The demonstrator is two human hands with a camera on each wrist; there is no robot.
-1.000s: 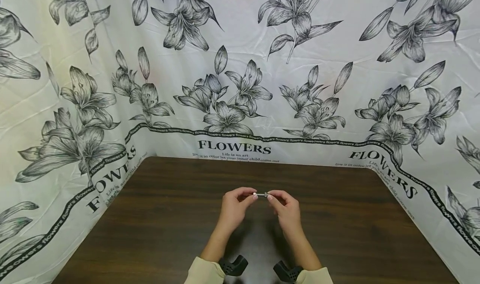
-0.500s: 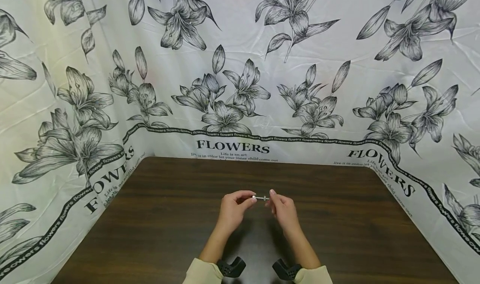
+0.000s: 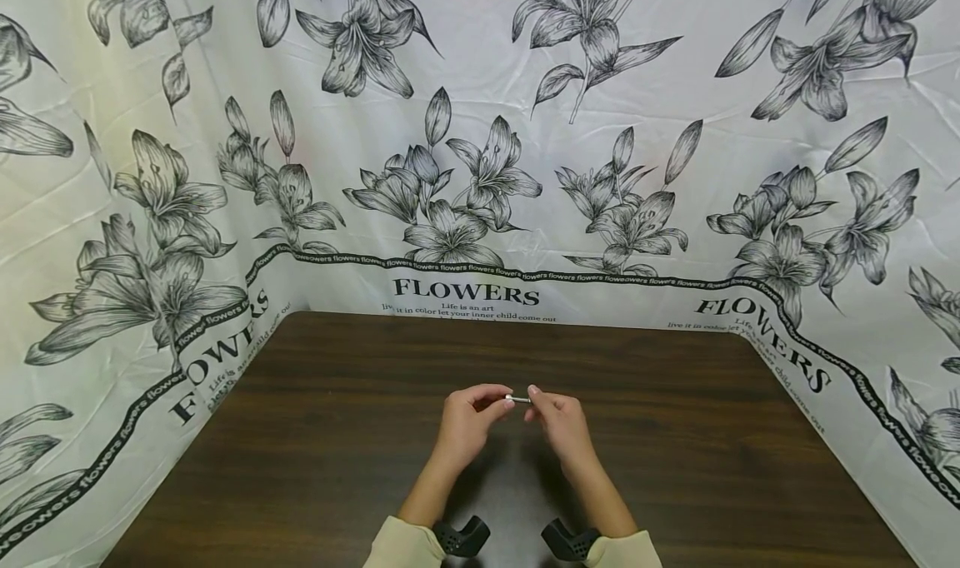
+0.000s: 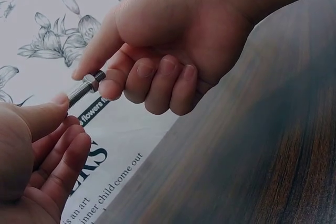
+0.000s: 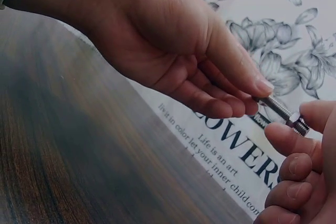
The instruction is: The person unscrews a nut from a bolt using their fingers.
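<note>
A threaded metal bolt [image 5: 278, 107] runs between the two hands, above the table. My left hand [image 3: 463, 425] pinches one end between thumb and fingers, hiding that end; in the left wrist view this left hand [image 4: 37, 150] is at lower left. A hex nut [image 4: 91, 82] sits on the thread near the bolt's other end. My right hand [image 3: 564, 429] has its thumb and index finger on either side of the nut, and its other fingers are curled in. From the right wrist view, the right hand [image 5: 304, 171] is at lower right, with the nut between thumb and index finger.
Under the hands lies a dark brown wooden table [image 3: 337, 468]. White cloth [image 3: 480, 218] with black flower prints and lettering surrounds its back and sides. Black wrist devices [image 3: 462, 536] are worn at both cuffs.
My right thumb and index finger have shifted around the nut, the thumb rising and then coming down a little. Both hands sit slightly lower. The left hand keeps its pinch on the bolt.
</note>
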